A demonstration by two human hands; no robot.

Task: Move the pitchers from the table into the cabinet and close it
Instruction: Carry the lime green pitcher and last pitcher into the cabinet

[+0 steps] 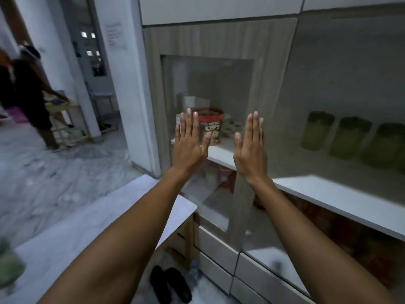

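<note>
Both my arms reach forward toward the cabinet's glass-panelled door [219, 40]. My left hand [190, 141] and my right hand [251, 148] are flat, palms forward and fingers straight, held up in front of the glass; whether they touch it is unclear. Neither holds anything. Three green pitchers [349, 137] stand in a row on the white shelf [328, 191] behind glass to the right. A blurred green object [8, 264] sits on the white table [87, 227] at lower left.
Behind the door sit a red snack tub [211, 119] and other containers. Black slippers [169, 284] lie on the floor below the table. A person [26, 91] bends over a wooden rack in the doorway at left. Drawers [219, 249] run under the cabinet.
</note>
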